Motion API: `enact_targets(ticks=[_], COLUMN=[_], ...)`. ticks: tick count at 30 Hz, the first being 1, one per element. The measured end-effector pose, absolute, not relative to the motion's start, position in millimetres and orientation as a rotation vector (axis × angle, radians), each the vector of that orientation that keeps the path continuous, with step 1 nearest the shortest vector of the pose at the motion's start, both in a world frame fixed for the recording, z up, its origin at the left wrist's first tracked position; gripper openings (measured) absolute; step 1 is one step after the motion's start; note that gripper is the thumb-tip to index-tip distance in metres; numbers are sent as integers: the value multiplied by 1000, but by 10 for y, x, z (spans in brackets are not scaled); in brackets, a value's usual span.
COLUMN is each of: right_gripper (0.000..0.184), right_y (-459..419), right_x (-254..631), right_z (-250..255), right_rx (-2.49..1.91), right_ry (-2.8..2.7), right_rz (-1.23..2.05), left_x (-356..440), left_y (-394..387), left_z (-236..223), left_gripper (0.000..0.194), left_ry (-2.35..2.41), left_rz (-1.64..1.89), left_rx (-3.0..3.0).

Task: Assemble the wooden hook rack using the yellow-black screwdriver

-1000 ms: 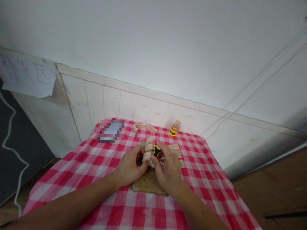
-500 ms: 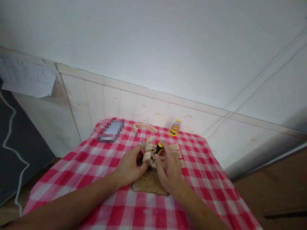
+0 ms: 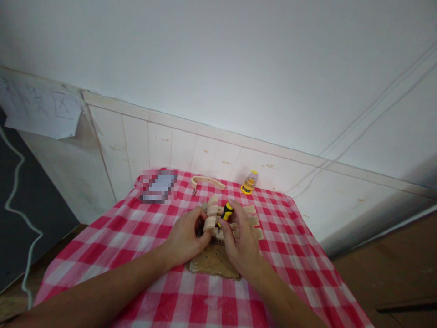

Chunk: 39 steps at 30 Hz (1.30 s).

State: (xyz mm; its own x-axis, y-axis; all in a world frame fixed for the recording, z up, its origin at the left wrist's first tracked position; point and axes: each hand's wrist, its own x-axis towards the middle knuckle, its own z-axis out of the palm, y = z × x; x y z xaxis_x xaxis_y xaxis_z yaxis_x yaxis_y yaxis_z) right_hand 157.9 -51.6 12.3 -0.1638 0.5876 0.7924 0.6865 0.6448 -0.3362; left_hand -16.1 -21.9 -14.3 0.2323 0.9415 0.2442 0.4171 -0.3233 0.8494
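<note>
On the tablecloth lies a brown slab (image 3: 213, 264) with small dark holes and a dark pattern band. Several curved pale wooden hooks (image 3: 210, 222) stand on its far part, their flat ends sticking out to the right. My left hand (image 3: 189, 232) is closed on the rounded end of the nearest hooks, thumb in front. A yellow-and-black screwdriver (image 3: 226, 212) is held tilted in the fingers of my right hand (image 3: 241, 241), its tip low among the hooks. What the tip touches is too small to make out.
A loose wooden hook (image 3: 208, 181) lies at the back, small dark screws (image 3: 194, 192) beside it. A yellow-capped bit case (image 3: 249, 183) stands near the wall. At the back left is a pixelated flat object (image 3: 160, 187). A red-and-white checked tablecloth (image 3: 129, 255) covers the table.
The screwdriver has turned slightly in my right fingers, and the right thumb and fingers have shifted a little. My left hand keeps its place.
</note>
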Motion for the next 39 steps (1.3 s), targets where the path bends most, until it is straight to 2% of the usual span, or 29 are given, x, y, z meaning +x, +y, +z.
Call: enact_targets(ticks=[16, 29, 39], right_gripper=[46, 53, 59], right_y=[-490, -430, -543], right_x=[1577, 1592, 1571], right_z=[157, -91, 80], right_rx=[-1080, -1012, -994], right_ry=[-1802, -1745, -1849], right_rz=[-131, 129, -9], left_x=[-168, -160, -163], left_y=[-228, -227, -224], left_z=[-136, -120, -134], left_gripper=[15, 15, 15], left_ry=[1245, 1254, 1228], left_rz=[1018, 1020, 1043], left_rx=[1862, 1856, 1857])
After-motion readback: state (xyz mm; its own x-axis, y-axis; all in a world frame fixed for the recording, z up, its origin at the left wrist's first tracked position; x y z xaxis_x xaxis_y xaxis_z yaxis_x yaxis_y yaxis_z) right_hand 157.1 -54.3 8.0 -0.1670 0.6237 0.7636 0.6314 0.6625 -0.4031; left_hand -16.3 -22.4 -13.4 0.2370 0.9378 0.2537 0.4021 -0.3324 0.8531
